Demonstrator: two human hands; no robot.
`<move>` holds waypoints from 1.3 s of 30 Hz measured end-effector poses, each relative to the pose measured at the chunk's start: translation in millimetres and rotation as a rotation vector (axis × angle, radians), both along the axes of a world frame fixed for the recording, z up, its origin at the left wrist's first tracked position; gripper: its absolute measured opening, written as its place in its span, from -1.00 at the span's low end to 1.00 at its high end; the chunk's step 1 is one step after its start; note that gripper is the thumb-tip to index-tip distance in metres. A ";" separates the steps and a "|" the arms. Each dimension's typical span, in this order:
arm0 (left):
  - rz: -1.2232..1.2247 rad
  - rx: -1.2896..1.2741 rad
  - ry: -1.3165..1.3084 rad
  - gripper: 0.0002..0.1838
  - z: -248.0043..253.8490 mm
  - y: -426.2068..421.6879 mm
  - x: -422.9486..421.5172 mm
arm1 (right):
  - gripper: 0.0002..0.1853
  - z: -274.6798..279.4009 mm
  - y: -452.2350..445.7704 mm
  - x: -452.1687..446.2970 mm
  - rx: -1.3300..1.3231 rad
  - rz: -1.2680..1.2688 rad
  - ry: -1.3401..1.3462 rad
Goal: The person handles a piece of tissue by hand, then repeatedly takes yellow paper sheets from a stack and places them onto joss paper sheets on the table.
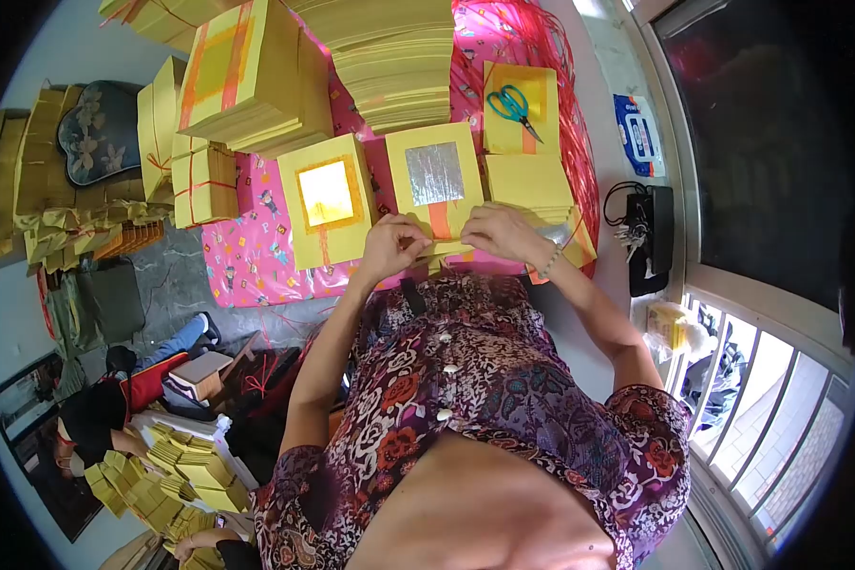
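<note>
A stack of yellow paper with a silver square (433, 173) on top lies in front of me, a red strip running down below the square. My left hand (396, 246) is at its lower left edge, thumb and fingertips pressed together. At the lower right edge is my right hand (506, 232), its fingers bent and pinched together. Whatever lies between the fingertips of either hand is too small to make out. Left of this stack sits another yellow stack with a gold square (325, 194).
Teal-handled scissors (513, 104) lie on a yellow stack at the right. Tall yellow stacks (247, 81) stand behind on the pink patterned cloth (256, 261). Red strands (573, 123) hang along the right edge. A black case (652, 237) lies by the window. Another person's hand (198, 542) shows at lower left.
</note>
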State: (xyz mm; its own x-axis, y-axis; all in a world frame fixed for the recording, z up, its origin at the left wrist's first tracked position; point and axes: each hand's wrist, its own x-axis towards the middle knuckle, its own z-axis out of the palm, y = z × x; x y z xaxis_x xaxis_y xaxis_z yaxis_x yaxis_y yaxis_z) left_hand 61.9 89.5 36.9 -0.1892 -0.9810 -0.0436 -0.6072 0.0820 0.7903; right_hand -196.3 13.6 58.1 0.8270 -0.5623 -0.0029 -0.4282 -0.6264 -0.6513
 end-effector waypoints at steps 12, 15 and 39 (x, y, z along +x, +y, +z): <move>-0.029 0.081 0.027 -0.87 -10.3 -5.7 4.5 | -0.83 -1.0 -1.6 0.9 0.075 -0.028 0.022; -0.040 0.086 0.027 -0.87 -9.9 -6.6 4.7 | -0.84 -2.9 -2.3 0.5 0.067 -0.021 0.019; 0.115 0.137 0.091 -0.74 22.5 -6.3 -5.9 | -0.81 12.3 -11.0 8.6 -0.088 -0.002 0.140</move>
